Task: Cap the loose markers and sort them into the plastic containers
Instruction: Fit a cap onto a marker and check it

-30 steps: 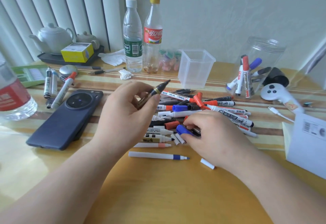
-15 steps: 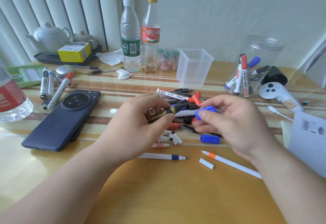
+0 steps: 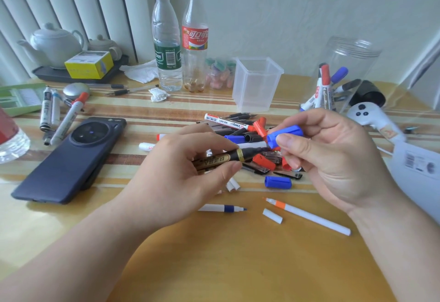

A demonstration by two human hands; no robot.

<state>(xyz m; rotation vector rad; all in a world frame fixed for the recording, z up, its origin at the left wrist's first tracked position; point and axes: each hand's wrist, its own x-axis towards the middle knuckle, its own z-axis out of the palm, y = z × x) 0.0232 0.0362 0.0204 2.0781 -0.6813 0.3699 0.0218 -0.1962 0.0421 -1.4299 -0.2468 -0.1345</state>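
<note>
My left hand grips a black marker with a gold band, uncapped, its tip pointing right. My right hand pinches a blue cap just above and right of that tip, its open end facing left. Under both hands lies a pile of loose markers and caps in red, blue, black and white. Another blue cap rests below the pile. A square clear container stands empty behind the pile. A round clear jar at the back right holds several capped markers.
A dark phone lies at the left, with three markers beyond it. Two bottles stand at the back. Thin white pens and a small white cap lie near me. A white controller and a white box sit at the right.
My right hand picked a blue cap out of the pile and raised it to the tip of the black marker. My left hand lowered and levelled the marker.
</note>
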